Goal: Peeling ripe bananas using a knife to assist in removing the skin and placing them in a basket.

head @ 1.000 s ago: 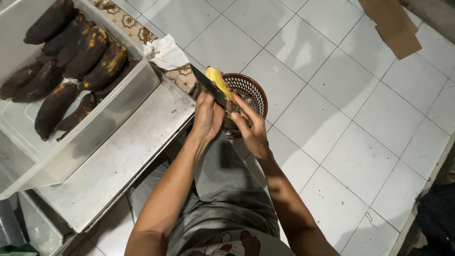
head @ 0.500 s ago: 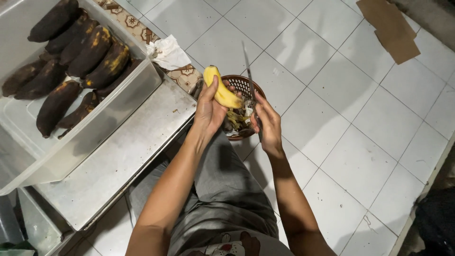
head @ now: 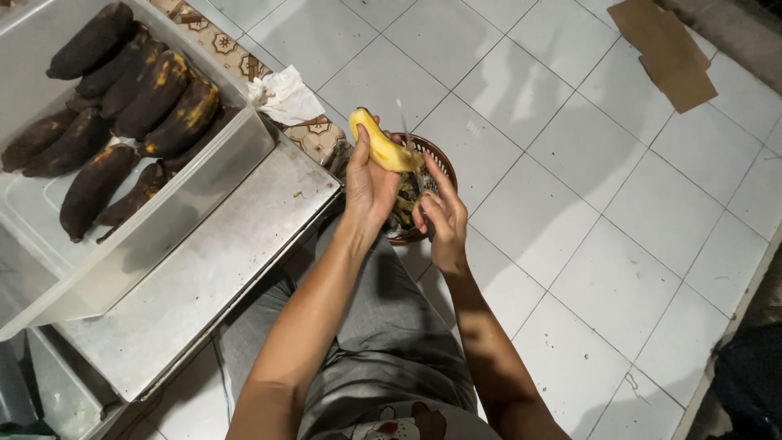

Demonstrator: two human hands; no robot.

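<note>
Showing, beside the basket (head: 444,159): a clear tub (head: 122,244) of blackened bananas (head: 155,94); above the basket's rim, the left hand (head: 368,181) wrapped around a peeled banana (head: 381,147), so peelings drop inside; the right hand (head: 440,218) gripping a knife (head: 405,134), blade upward.

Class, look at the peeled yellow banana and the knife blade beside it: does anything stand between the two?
Nothing visible does. The left hand holds the peeled banana over the brown basket; the knife in the right hand stands right beside it.
</note>
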